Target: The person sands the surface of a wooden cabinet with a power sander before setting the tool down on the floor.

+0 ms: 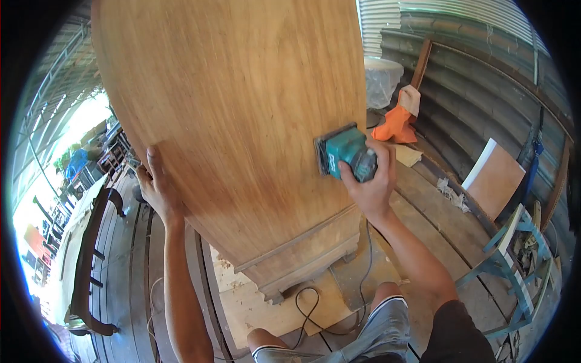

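Note:
A tall wooden cabinet (230, 109) with a bare, light-brown side panel stands upright before me. My right hand (376, 184) is wrapped round a teal electric sander (346, 154), whose flat pad lies against the panel near its right edge. From below the sander a dark power cord (368, 266) runs down and loops near my knees. My left hand (160, 190) rests at the cabinet's left edge, thumb on the panel face and the other fingers partly hidden round the edge. A stepped base moulding (302, 251) runs along the cabinet's bottom.
Under the cabinet lies a plywood sheet (242, 302) on a plank floor (130, 260). On the left is a curved-leg wooden furniture piece (85, 266). A teal metal stool (514, 272) stands at right, and an orange cloth (396, 126) lies near the corrugated wall (460, 85).

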Motion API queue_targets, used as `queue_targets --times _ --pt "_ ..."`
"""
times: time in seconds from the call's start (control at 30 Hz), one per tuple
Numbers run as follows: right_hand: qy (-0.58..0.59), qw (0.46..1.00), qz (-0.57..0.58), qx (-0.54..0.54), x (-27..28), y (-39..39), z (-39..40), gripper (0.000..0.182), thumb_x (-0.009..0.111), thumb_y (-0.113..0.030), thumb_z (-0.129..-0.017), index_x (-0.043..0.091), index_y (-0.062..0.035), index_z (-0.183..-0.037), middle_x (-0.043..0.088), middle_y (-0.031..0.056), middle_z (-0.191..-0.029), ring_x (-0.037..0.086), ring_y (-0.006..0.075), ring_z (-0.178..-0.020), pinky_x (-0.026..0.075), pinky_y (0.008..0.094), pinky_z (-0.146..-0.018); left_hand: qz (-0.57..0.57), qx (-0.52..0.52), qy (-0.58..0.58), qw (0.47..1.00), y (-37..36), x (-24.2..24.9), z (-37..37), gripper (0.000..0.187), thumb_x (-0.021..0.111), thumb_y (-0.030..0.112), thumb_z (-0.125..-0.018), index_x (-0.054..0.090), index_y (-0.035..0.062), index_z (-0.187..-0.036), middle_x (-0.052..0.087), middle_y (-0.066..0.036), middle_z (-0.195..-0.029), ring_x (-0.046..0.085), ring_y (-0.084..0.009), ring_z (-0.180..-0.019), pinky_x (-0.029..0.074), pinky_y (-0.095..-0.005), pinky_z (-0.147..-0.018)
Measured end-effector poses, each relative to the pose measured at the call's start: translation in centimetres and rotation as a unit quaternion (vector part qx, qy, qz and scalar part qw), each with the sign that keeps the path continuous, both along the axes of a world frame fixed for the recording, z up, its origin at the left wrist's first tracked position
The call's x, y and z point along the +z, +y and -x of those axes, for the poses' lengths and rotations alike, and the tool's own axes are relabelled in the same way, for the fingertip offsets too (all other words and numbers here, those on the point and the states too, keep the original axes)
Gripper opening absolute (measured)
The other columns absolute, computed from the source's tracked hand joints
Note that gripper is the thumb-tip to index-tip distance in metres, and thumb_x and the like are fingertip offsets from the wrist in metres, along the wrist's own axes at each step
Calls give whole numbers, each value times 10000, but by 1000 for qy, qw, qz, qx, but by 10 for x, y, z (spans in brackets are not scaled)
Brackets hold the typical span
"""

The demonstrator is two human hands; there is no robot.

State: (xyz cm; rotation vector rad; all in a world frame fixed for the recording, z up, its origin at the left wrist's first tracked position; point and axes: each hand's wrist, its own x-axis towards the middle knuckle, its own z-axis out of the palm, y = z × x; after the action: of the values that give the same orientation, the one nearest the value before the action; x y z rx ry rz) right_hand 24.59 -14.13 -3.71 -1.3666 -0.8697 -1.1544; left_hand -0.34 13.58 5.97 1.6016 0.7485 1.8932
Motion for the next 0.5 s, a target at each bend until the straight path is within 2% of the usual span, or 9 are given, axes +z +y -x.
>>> queue_targets --times 0.17,0.23,0.4,0.47,0.5 --pt "-38 998 -30 -33 96 8 -5 531 857 -225 -718 604 -104 -1169 590 145 -1021 642 379 -885 530 490 -726 10 -12 -13 1000 -5 2 2 834 631 716 -910 614 -79 -1159 664 -185 -1041 624 -253 -970 495 -382 -891" --pt "-44 997 -36 -43 133 12 -7 528 853 -243 -712 607 -115 -1162 593 136 -1021 646 378 -877 531 495 -716 20 -32 33 999 -7 3 4 977 570 744 -920 534 -142 -1331 629 -288 -1261 631 -321 -1113 490 -412 -977" --pt "-61 995 -43 -71 228 20 2 534 845 -293 -699 611 -124 -1148 596 115 -1018 655 370 -846 531 504 -684 15 -31 16 999 -11 4 2 917 574 724 -930 571 -127 -1271 657 -271 -1183 642 -312 -1057 500 -416 -942" --pt "-39 998 -26 -49 272 16 20 440 793 -300 -737 608 -19 -1020 671 161 -915 674 380 -924 520 469 -794 22 -23 23 999 -9 4 4 904 574 722 -931 582 -122 -1253 661 -266 -1167 644 -308 -1040 502 -419 -934" --pt "-40 998 -27 -48 291 19 22 440 793 -300 -737 608 -19 -1020 671 161 -915 674 380 -924 520 469 -794 19 -19 23 999 -6 2 3 898 577 724 -928 589 -120 -1237 663 -264 -1150 645 -305 -1034 503 -418 -928"
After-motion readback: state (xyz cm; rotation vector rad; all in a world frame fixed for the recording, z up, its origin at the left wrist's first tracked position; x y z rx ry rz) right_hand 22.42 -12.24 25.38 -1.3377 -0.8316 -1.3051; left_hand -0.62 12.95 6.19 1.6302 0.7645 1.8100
